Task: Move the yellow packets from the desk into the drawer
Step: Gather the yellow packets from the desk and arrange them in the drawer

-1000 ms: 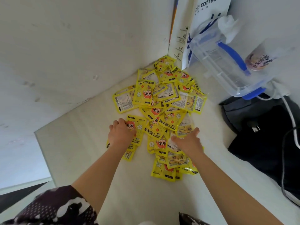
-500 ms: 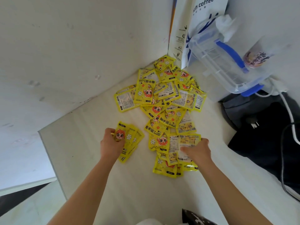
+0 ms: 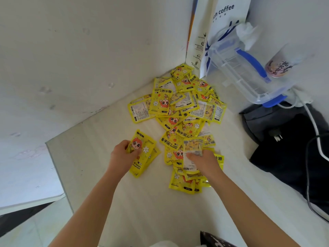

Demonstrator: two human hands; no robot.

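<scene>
Your left hand [image 3: 122,154] grips a small stack of yellow packets [image 3: 144,154], fingers curled over the stack's left edge and thumb side pressed on the top packet's cartoon face. That stack sits apart from the main pile [image 3: 187,107], on the desk [image 3: 99,157] to its left, fanned a little at the lower end.

Your right hand [image 3: 204,162] pinches a few packets [image 3: 193,148] at the near end of the pile, fingers curled round their lower edge; the top one shows its pale printed back and is blurred. More packets lie under and below that hand, touching it.

The rest of the pile spreads from your right hand back into the corner where the two white walls meet, packets overlapping, some face up, some face down. No drawer is visible in this view.

Behind the pile a white coffee bag [image 3: 222,24] stands in the corner. Just right of it a clear box [image 3: 238,68] with a blue handle leans tilted, and a cup [image 3: 279,65] is beside that. A dark bag [image 3: 288,139] lies on the desk to the right, with a white cable [image 3: 313,122] running over it.
</scene>
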